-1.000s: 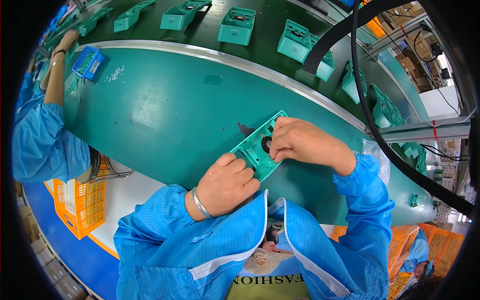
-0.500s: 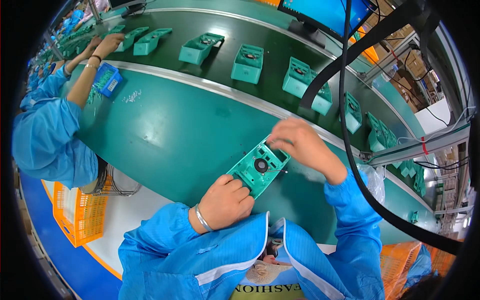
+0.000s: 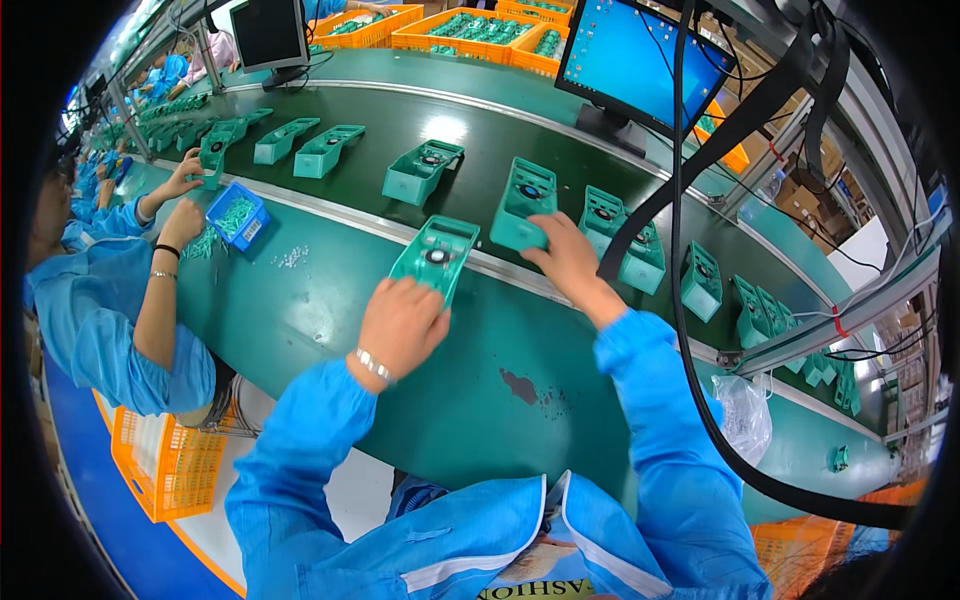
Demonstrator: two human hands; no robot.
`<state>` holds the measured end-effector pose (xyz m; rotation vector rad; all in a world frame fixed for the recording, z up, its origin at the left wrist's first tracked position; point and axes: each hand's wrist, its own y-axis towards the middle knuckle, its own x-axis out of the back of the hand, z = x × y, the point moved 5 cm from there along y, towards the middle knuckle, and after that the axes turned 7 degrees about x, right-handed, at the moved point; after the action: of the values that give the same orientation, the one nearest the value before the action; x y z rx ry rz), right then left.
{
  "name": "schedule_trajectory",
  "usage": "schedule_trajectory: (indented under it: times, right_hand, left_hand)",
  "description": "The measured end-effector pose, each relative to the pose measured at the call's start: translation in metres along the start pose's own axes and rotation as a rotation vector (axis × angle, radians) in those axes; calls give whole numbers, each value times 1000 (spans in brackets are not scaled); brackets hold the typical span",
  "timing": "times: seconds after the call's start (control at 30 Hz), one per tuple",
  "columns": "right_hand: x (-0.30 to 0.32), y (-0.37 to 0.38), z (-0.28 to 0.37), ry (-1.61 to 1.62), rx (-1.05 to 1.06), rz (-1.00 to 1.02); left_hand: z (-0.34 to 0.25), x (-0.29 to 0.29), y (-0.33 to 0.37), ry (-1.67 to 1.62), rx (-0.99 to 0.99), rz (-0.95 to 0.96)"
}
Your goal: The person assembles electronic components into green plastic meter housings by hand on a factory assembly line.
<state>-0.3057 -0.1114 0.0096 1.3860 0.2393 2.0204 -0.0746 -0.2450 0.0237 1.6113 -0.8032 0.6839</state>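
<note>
My left hand (image 3: 403, 325) is closed around the near end of a green plastic housing (image 3: 447, 236), which is tilted at the metal rail between bench and belt. A round black speaker-like part sits inside that housing. On the belt just beyond stands a second green housing (image 3: 527, 190), also with a round dark part in it. My right hand (image 3: 566, 258) grips its near right corner, fingertips over the edge. The left hand's fingertips are partly hidden by the back of the hand.
More green housings (image 3: 418, 175) line the dark green belt (image 3: 360, 205). On the left a co-worker's hands (image 3: 183, 178) hold another housing beside a blue bin (image 3: 238, 216) of small green parts. A black cable (image 3: 690, 250) and strap hang at the right. Monitors (image 3: 640, 65) stand behind.
My left hand has carried its housing from the near bench up to the rail. My right hand has left that housing and taken hold of one on the belt. The view has shifted.
</note>
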Motion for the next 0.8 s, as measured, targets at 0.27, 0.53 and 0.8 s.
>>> schedule_trajectory:
  times: [0.27,0.53,0.8]
  right_hand:
    - [83,-141,94,-40,126,126]
    - [70,-190,144,30,126,133]
    - [51,-209,153,55,97,37]
  left_hand:
    - [24,-112,112,-33,-76,0]
    - [-3,-142,149,65,-100,-54]
    - [-81,-50,93,-243,-213,84]
